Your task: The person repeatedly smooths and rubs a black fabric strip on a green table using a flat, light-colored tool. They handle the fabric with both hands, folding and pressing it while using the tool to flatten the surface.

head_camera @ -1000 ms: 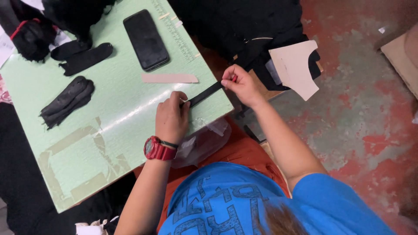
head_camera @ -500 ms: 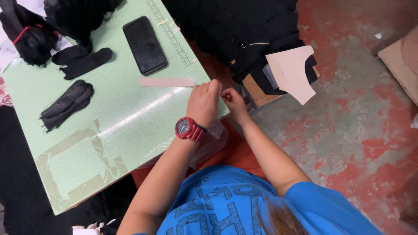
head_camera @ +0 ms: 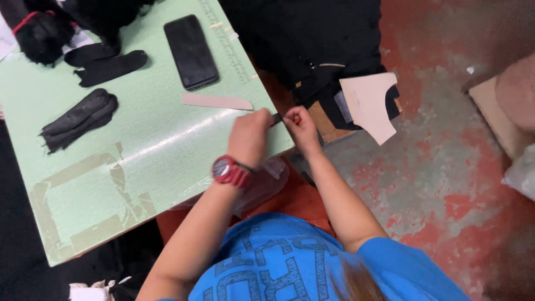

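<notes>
At the near right corner of the green cutting board (head_camera: pixel 139 161), in the head view, the left hand (head_camera: pixel 248 136) and the right hand (head_camera: pixel 301 127) meet over the board's edge, each pinching an end of a small dark strip (head_camera: pixel 277 118) that shows only as a sliver between them. A red watch (head_camera: pixel 228 170) sits on the left wrist. Just beside the left hand, further in on the board, lies a pale pattern piece (head_camera: pixel 216 101); beyond it a black phone (head_camera: pixel 191 51), and toward the board's far left, stacks of black cut pieces (head_camera: pixel 78 118). Off the board's right edge a black fabric heap (head_camera: pixel 312 44) and a cream paper pattern (head_camera: pixel 370 106) crowd the floor near the right hand. The board's middle, with its taped outlines, lies bare, and the red-and-grey floor (head_camera: pixel 434 178) further right is open.
</notes>
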